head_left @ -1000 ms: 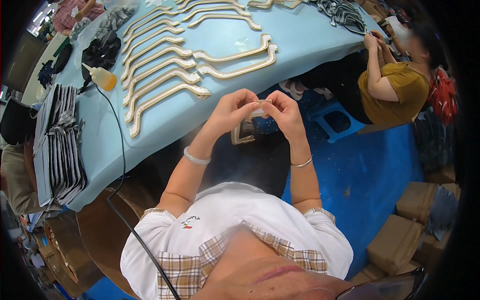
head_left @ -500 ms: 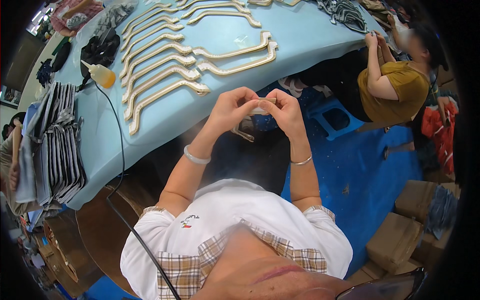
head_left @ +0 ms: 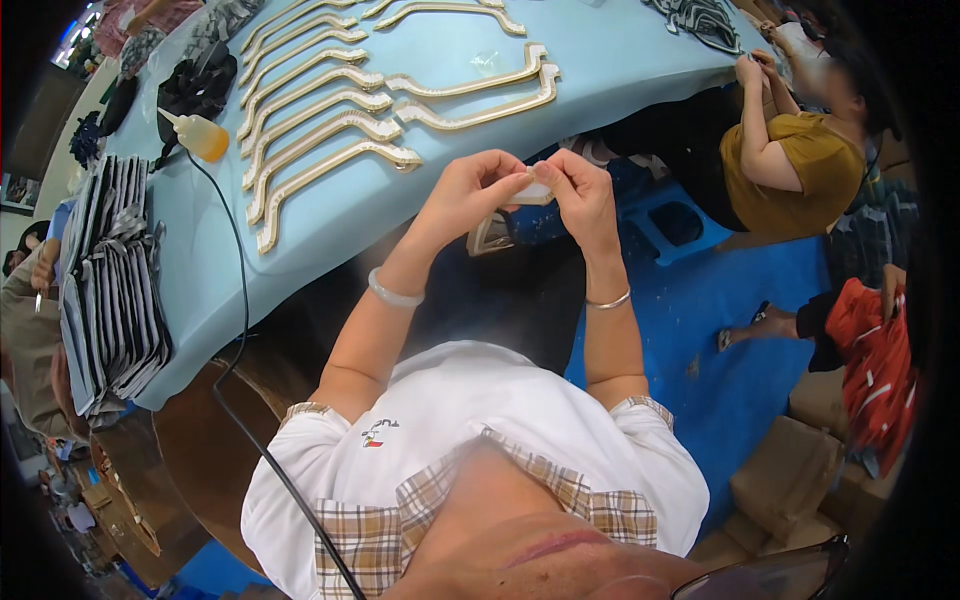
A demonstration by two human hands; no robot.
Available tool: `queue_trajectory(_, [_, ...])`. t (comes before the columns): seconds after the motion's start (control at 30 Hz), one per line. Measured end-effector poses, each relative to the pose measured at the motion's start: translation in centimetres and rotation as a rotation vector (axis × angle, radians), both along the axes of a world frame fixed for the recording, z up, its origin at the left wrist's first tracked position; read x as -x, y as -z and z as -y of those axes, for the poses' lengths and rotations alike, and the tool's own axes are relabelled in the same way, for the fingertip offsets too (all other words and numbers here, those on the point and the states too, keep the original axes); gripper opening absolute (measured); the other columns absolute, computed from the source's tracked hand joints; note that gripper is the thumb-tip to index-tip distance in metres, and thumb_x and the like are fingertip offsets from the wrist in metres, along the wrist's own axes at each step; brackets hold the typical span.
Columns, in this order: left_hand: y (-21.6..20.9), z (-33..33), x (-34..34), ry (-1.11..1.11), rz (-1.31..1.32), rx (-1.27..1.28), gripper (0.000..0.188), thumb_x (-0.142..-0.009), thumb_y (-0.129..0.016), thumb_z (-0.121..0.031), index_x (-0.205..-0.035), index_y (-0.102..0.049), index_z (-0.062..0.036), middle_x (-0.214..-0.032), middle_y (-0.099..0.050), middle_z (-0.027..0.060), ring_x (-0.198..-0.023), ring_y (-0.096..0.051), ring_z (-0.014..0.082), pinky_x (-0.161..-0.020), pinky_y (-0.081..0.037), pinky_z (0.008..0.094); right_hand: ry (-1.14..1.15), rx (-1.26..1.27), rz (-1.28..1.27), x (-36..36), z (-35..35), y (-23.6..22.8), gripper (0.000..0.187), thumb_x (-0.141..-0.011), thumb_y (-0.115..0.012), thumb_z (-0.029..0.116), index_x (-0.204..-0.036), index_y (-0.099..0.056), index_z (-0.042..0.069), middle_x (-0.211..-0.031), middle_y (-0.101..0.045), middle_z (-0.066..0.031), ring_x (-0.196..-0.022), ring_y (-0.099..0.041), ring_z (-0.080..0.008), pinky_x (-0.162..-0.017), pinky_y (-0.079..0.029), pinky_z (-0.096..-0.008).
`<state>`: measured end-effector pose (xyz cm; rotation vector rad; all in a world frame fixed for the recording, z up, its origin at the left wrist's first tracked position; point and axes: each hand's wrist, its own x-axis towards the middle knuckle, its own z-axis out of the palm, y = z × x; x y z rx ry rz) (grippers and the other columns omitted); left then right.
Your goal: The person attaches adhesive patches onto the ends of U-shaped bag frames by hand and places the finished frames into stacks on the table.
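Observation:
A beige-edged white strip (head_left: 532,193) is pinched between my two hands just off the table's near edge. My left hand (head_left: 474,192) is closed on it with thumb and fingertips. On the other side my right hand (head_left: 584,198) grips it too, the thumb pressed near its upper edge. Below the fingers hangs a beige bent part (head_left: 490,236); whether it belongs to the same strip I cannot tell. Beyond my left hand, similar bent strips (head_left: 340,165) lie in a row on the light blue tabletop (head_left: 330,225). Two more strips (head_left: 480,128) lie farther right, bent ends upward.
At left are a squeeze bottle (head_left: 200,137) with amber liquid, a black cable (head_left: 240,290) and stacked grey fabric pieces (head_left: 120,290). A co-worker in a mustard top (head_left: 790,170) sits at right by a blue stool (head_left: 670,225). Cardboard boxes (head_left: 785,470) stand lower right.
My hands have turned the strip, so more of its pale face shows below the fingers. The table appears slightly higher in view. At right, a person with red fabric has come farther into view.

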<state>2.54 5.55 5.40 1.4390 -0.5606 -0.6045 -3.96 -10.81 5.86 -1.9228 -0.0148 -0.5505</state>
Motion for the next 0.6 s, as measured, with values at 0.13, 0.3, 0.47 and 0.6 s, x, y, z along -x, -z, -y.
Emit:
queue_trajectory(0.13, [0.1, 0.3, -0.6, -0.02, 0.049, 0.035, 0.024, -0.089, -0.064, -0.02, -0.094, -0.062, 0.003, -0.084, -0.063, 0.0031, -0.075, -0.059, 0.0065, -0.066, -0.053, 0.0225, 0.02, 0.026, -0.009, -0.4, 0.1, -0.2, 0.021, -0.086, -0.064, 0.015, -0.075, -0.06, -0.003, -0.056, -0.051, -0.0055, -0.055, -0.045, -0.0049, -0.05, -0.038, -0.023])
queue_trajectory(0.3, [-0.8, 0.5, -0.9, 0.001, 0.044, 0.033, 0.024, -0.089, -0.064, -0.02, -0.095, -0.061, 0.0026, -0.085, -0.063, 0.0038, -0.077, -0.06, 0.0075, -0.067, -0.053, 0.0226, 0.01, -0.071, -0.042, -0.5, 0.2, -0.7, 0.025, -0.087, -0.065, 0.02, -0.075, -0.062, -0.001, -0.058, -0.054, -0.0014, -0.058, -0.05, -0.0037, -0.051, -0.043, -0.0217])
queue_trajectory(0.47, [-0.9, 0.7, -1.5, 0.0, 0.058, 0.05, 0.024, -0.09, -0.063, -0.02, -0.097, -0.061, 0.0025, -0.086, -0.063, 0.0042, -0.079, -0.06, 0.0081, -0.068, -0.053, 0.022, -0.063, -0.279, -0.075, -1.1, 0.6, -0.2, 0.027, -0.091, -0.062, 0.023, -0.079, -0.063, -0.001, -0.067, -0.058, 0.0013, -0.063, -0.053, -0.004, -0.055, -0.047, -0.0205])
queue_trajectory(0.6, [-0.9, 0.8, -2.2, -0.014, 0.064, 0.086, 0.022, -0.089, -0.065, -0.019, -0.095, -0.061, 0.0019, -0.087, -0.062, 0.0033, -0.078, -0.058, 0.0086, -0.069, -0.051, 0.023, -0.141, -0.396, -0.102, -1.0, 0.8, -1.1, 0.026, -0.091, -0.062, 0.023, -0.082, -0.064, -0.001, -0.07, -0.06, 0.0004, -0.065, -0.055, -0.0041, -0.059, -0.05, -0.0202])
